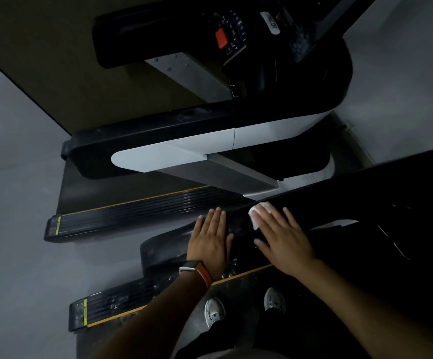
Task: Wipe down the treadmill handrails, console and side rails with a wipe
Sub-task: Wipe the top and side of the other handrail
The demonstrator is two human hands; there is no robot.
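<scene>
Just below the middle of the frame, a white wipe (255,216) lies pressed on the near treadmill's black handrail (365,190).

The right hand (285,242) lies flat on the handrail, fingers straight and spread, with the wipe showing from under its fingertips. The left hand (210,239), with a watch (192,266) on an orange band at the wrist, rests flat on the same handrail just to the left, fingers straight and close together, holding nothing. Below the hands a side rail (111,312) with a yellow edge runs toward the lower left, and two pale shoes (214,313) stand at bottom centre. Across the upper half stands a second treadmill (171,141), its console (238,29) with a red button (221,38) at top centre, over grey floor (16,203).
</scene>
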